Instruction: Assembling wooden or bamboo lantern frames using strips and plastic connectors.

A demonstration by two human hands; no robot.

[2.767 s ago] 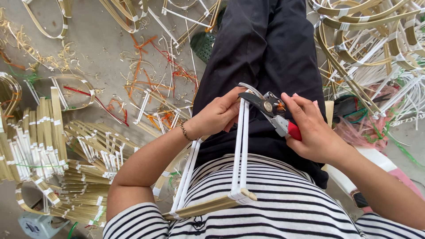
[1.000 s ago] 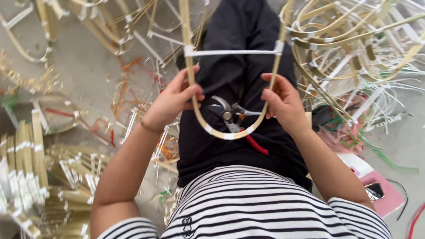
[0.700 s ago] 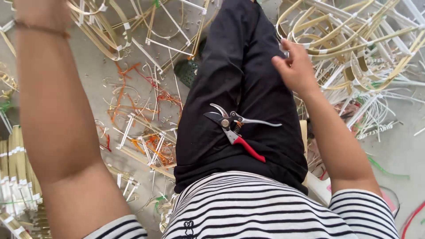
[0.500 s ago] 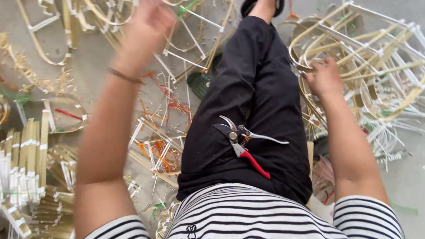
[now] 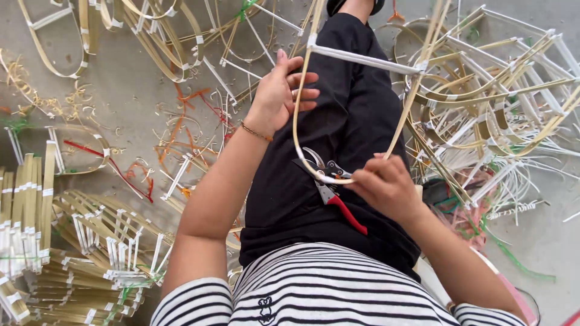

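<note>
Pale bamboo hoop frame [image 5: 300, 90] with a white-wrapped crossbar, bent in a U, held upright over my lap, curved bottom just above red-handled shears [image 5: 331, 187] on my thigh

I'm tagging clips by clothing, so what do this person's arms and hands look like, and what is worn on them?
Both arms are bare from the upper arm down, below short sleeves striped black and white. The left hand has a thin gold-coloured bracelet at the wrist. The right hand is bare, with nothing at its wrist. No gloves on either hand.
</note>
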